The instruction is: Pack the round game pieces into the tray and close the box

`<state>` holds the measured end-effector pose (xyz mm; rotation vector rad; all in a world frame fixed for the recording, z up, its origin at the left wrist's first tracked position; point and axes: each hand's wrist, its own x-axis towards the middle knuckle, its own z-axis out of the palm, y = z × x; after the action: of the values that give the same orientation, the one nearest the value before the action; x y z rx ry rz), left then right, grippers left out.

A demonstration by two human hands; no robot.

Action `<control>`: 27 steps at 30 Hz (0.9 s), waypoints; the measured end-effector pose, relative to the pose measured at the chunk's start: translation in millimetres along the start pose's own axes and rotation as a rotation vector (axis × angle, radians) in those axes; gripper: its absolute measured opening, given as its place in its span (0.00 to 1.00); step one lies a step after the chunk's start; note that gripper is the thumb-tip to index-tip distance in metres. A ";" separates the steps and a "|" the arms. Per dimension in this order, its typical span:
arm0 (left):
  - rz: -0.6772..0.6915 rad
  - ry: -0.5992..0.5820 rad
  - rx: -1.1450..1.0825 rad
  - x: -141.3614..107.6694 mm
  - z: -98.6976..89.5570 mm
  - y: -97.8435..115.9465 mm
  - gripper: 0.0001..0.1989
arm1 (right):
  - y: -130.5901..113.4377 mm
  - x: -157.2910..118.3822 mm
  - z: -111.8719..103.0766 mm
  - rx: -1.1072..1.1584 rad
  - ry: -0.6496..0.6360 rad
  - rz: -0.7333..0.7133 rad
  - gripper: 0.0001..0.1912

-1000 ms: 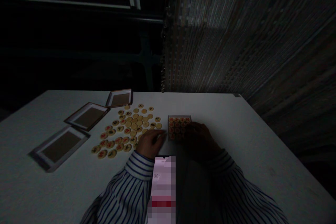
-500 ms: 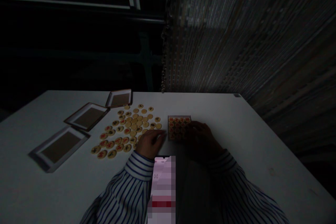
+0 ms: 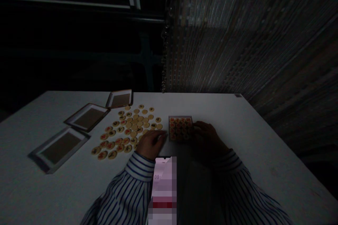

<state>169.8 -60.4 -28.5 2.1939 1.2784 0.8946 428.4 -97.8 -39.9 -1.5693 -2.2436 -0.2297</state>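
From where I stood, the room was very dim, and the person, in a striped shirt, had both hands over a white table [image 3: 264,154]. Taking the small box [image 3: 180,116] as the clock's centre, with twelve at the table's far edge, the right hand [image 3: 210,137] was at four o'clock. Its fingers were loosely bent, their tips up against the box's right side; shadow lay beneath them, so I could not tell whether they gripped anything. The left hand [image 3: 151,144] was at eight o'clock, just beside the box, fingers half curled and thumb tucked near them; I could not tell whether something was pinched there.

Inside the box, red-marked discs [image 3: 178,126] lay flat in neat rows, the front right corner too dark to read. Loose round pieces [image 3: 134,127], some marked red or black, some plain, spread from eight to ten o'clock. Beyond them were the near tray [image 3: 62,147], the middle tray [image 3: 88,116] and the far tray [image 3: 120,99], between nine and ten. A lit phone [image 3: 164,186] showed at seven o'clock, and a stringy curtain [image 3: 211,42] hung towards one.
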 end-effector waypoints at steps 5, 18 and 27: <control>-0.007 0.048 0.005 -0.3 1.0 0.0 0.13 | -0.5 0.5 -1.9 0.021 0.025 -0.004 0.13; 0.002 0.022 0.012 1.0 -1.5 1.1 0.13 | 3.1 -0.1 -3.0 0.044 0.079 0.002 0.14; -0.026 0.183 -0.111 2.1 -8.4 -1.7 0.12 | -1.3 6.5 -21.3 0.132 0.345 0.163 0.13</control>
<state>163.5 -57.3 -23.1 2.0438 1.3027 1.1502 430.0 -100.2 -17.8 -1.5036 -1.8219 -0.2770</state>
